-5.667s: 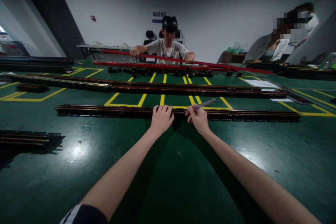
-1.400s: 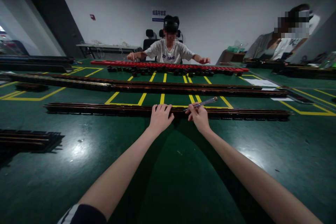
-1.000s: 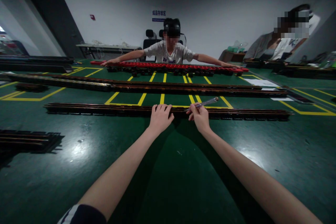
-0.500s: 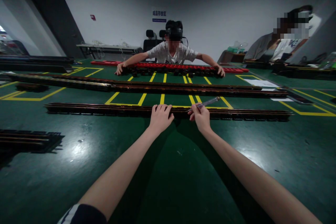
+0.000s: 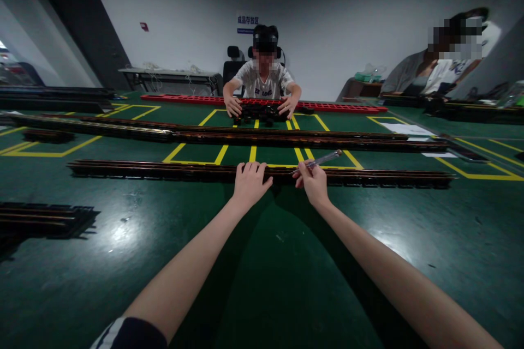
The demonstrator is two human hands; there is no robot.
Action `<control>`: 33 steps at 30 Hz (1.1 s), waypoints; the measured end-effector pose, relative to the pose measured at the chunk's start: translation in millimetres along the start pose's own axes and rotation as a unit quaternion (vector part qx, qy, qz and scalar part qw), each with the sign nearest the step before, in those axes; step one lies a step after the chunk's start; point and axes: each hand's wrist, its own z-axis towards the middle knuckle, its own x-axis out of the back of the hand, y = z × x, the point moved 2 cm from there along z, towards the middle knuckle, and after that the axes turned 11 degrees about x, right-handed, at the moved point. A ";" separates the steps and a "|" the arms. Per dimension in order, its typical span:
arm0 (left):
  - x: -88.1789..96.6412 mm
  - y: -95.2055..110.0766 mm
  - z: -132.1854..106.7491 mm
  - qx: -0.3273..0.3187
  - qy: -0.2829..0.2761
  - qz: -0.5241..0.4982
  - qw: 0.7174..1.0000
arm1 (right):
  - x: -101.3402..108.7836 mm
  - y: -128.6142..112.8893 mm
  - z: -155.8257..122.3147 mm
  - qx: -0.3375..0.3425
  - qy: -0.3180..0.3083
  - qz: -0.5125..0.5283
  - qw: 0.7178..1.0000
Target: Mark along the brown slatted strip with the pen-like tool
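Left hand (image 5: 250, 182) drapes over near rail (image 5: 164, 170), grip unclear; right hand (image 5: 314, 182) pinches pen-like tool (image 5: 327, 158) that could slip if jostled.

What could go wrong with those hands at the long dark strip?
The pen-like tool in the right hand has its thin tip near the strip; if it slipped, it might scratch the strip or catch the left hand close by. Also, the strip extends well past both hands, so a firm push might swing its ends.
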 end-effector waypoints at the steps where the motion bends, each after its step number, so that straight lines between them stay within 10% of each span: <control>1: 0.4 0.2 -0.1 0.004 0.001 0.001 1.000 | -0.1 -0.2 -0.1 0.002 -0.004 0.002 1.000; 33: 0.2 0.9 -1.9 0.012 0.002 0.036 0.999 | -3.9 0.3 -0.6 0.033 -0.062 -0.029 0.997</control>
